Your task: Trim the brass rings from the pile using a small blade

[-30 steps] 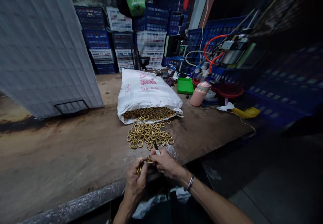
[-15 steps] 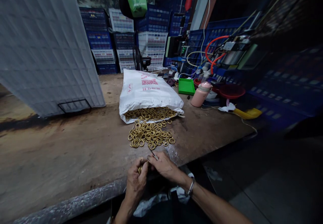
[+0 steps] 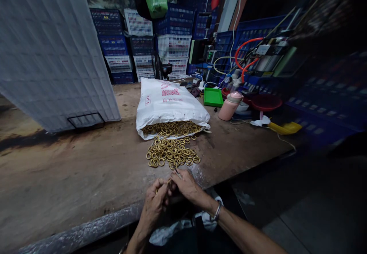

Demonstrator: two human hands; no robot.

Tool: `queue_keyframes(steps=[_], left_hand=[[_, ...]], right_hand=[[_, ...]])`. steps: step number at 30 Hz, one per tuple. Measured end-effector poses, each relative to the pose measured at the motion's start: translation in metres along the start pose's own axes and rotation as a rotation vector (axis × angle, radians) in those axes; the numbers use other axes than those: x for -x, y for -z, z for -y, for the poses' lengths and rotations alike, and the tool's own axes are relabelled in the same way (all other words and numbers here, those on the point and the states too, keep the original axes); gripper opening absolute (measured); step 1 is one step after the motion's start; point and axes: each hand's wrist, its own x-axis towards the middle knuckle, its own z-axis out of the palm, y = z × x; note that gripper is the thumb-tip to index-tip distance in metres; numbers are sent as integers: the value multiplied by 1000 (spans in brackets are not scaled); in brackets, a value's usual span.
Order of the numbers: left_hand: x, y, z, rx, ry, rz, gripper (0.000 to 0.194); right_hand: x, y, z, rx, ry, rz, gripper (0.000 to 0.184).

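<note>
Close together at the table's front edge are my two hands. My left hand (image 3: 155, 199) is closed around brass rings; only bits of them show between the fingers. A brass ring (image 3: 169, 181) sits at its fingertips, near the fingers of my right hand (image 3: 187, 187). That right hand is closed on a thin metal tool (image 3: 178, 173), whose tip points up and away; its exact kind is unclear. Just beyond lies a loose pile of brass rings (image 3: 172, 152). They spread out from the mouth of a white woven sack (image 3: 172, 107) lying on its side, with more rings inside.
The wooden table (image 3: 86, 181) has plastic wrap along its front edge. A large whitish panel (image 3: 57, 55) stands at left. To the right are a green tray (image 3: 213, 97), a pink bottle (image 3: 229, 107) and a yellow scoop-like piece (image 3: 285, 128). Stacked crates (image 3: 174, 46) fill the back.
My left hand has turned slightly and its fingers have shifted, bringing a ring to the fingertips. The tool in my right hand has tilted a little. The pile and sack look the same.
</note>
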Motion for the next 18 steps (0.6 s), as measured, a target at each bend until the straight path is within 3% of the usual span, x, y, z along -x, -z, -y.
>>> queue_keyframes(steps=[3,8,18], left_hand=[[-3,1,8,18,12,-39,29],[-5,0,14,60,-4,-66,29],[-5,-5,11,11,-20,-118,28]], right_hand=[[2,4,-2,222,49,-71,20],[13,5,-1,535,163,74,19],[11,4,0,624,180,125,29]])
